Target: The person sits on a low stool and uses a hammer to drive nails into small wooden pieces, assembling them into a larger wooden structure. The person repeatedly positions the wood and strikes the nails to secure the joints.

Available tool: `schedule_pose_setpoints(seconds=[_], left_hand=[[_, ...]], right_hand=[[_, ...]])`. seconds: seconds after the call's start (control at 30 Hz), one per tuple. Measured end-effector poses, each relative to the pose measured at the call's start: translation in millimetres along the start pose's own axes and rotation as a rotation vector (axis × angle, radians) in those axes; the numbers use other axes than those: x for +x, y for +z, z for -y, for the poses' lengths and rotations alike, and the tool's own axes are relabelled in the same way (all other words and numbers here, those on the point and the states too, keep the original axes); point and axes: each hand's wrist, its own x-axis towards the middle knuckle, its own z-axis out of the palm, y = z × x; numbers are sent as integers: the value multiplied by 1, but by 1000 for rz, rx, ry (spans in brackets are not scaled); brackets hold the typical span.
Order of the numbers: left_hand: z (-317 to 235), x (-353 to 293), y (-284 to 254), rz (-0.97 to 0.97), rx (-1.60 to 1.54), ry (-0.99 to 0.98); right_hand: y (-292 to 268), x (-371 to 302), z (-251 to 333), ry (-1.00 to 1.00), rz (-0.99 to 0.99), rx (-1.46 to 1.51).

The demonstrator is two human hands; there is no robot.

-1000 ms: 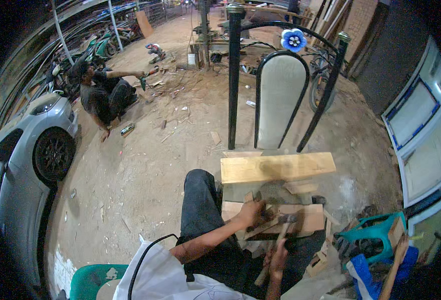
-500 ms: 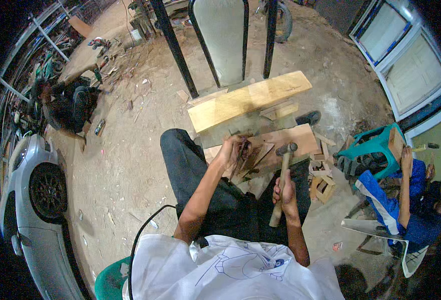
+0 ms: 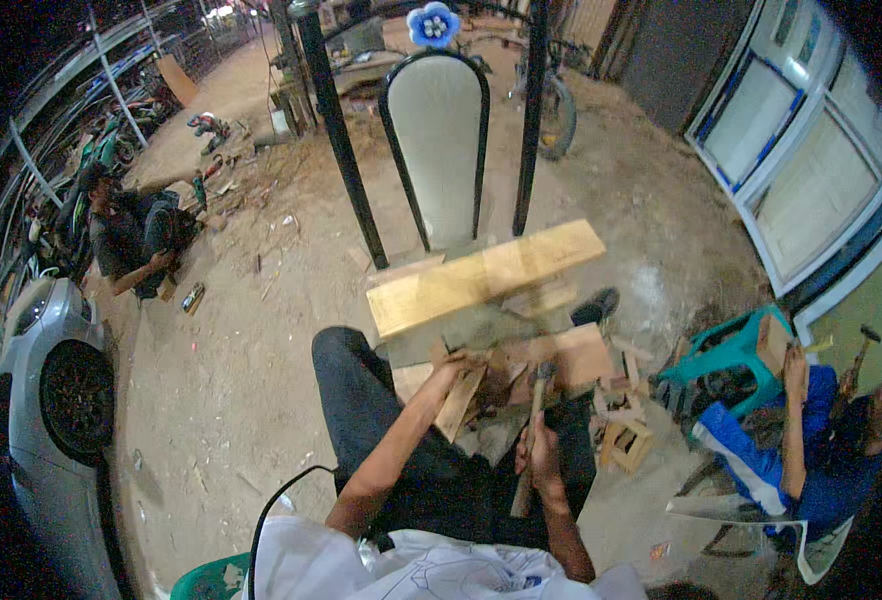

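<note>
My left hand (image 3: 449, 370) is closed around a narrow strip of wood (image 3: 459, 405), which tilts down toward my lap. In my right hand (image 3: 541, 452) is a hammer (image 3: 523, 494), gripped by its wooden handle with the head up. The hammer head is just right of the wood strip and apart from it. Behind both hands a reddish board (image 3: 579, 356) lies across above my knees, partly covered by smaller wood pieces. Farther off, a thick pale plank (image 3: 486, 275) rests on the seat of a black-framed chair (image 3: 439, 150). Blur hides the left fingertips.
Small wooden frames (image 3: 624, 443) stand on the ground to the right. Beyond them a person in blue (image 3: 831, 450) works at a green stool (image 3: 736, 355) with a hammer. At left another person (image 3: 136, 235) crouches near a silver car (image 3: 36, 400).
The view has tilted up, so the scene sits lower. My left hand's grip has turned, and the wood strip shows more clearly in it. The right hand still holds the hammer.
</note>
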Motion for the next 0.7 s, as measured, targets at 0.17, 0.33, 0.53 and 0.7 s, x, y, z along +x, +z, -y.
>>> schedule_pose_setpoints(seconds=[0.17, 0.33, 0.53, 0.7], left_hand=[[-13, -17, 9, 42, -124, -224], [17, -5, -14, 201, -150, -132], [4, -17, 4, 144, -169, -217], [-11, -23, 11, 88, -325, -476]], right_hand=[[-4, 4, -8, -100, 2, -25], [-5, 11, -14, -162, 4, -67], [4, -5, 5, -48, -8, -2], [6, -10, 13, 50, -21, 27]])
